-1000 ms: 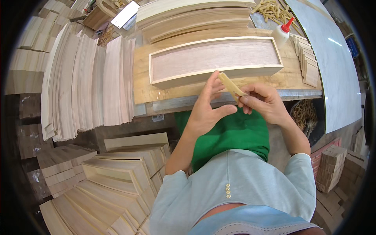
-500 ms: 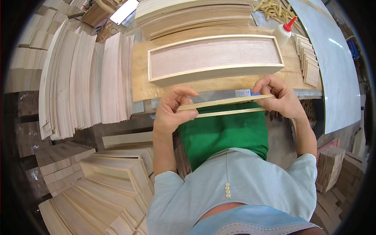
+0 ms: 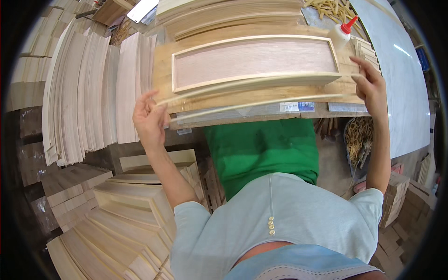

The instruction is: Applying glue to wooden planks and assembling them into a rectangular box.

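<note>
A pale rubber band [image 3: 261,103] is stretched wide between my two hands, its two strands running nearly parallel. My left hand [image 3: 151,119] is closed round its left end by the board's near left corner. Its right end is looped in my right hand [image 3: 371,86], whose fingers are bent, near the board's right side. Just beyond the strands lies a long shallow wooden box [image 3: 256,60] with a raised pale rim. The upper strand passes across or just over the box's near side; whether it touches cannot be told.
The box rests on a wooden board [image 3: 163,60]. A glue bottle [image 3: 339,35] with a red tip stands at its far right, near small wood pieces [image 3: 366,49]. Thin panels [image 3: 88,88] stand stacked at left; more wood lies behind [image 3: 228,18]. Rubber bands [image 3: 329,10] are heaped far right.
My hands have moved apart and away from my body, the left one leftward, the right one rightward and up. The rubber band between them is stretched much longer and now reaches the box's near side.
</note>
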### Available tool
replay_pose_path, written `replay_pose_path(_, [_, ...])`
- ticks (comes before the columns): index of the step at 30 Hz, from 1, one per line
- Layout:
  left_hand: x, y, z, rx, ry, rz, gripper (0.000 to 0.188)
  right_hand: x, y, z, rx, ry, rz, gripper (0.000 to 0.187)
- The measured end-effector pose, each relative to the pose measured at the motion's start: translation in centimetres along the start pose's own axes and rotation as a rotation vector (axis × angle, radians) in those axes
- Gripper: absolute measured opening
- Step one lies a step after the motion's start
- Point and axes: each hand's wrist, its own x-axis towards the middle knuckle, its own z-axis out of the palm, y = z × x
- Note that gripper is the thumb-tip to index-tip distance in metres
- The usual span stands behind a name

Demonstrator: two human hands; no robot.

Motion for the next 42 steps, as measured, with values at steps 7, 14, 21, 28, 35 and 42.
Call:
replay_pose_path(7, [5.7, -0.7, -0.3, 0.157, -0.226, -0.185, 0.060, 4.4, 2.0, 0.4, 0.055, -0.120, 0.155, 0.047])
replay_pose_path(14, [8.5, -1.2, -0.5, 0.133, -0.381, -0.318, 0.058, 6.4, 2.4, 0.9, 0.167, -0.279, 0.271, 0.051])
replay_pose_path(21, [10.1, -2.6, -0.5, 0.070, -0.395, -0.360, 0.049, 8.4, 4.5, 0.9, 0.327, -0.247, 0.276, 0.041])
replay_pose_path(28, [13.1, -6.0, -0.4, -0.222, -0.168, -0.413, 0.012, 10.5, 5.9, 1.7, 0.463, -0.162, 0.238, 0.022])
replay_pose_path(35, [13.5, -7.7, -1.4, -0.614, -0.224, -0.580, 0.011, 11.0, 6.7, 1.4, 0.471, -0.244, 0.234, 0.023])
replay_pose_path(42, [10.7, -5.1, 0.0, -0.051, -0.107, -0.345, 0.020, 10.5, 7.3, 2.0, 0.521, -0.211, 0.260, 0.025])
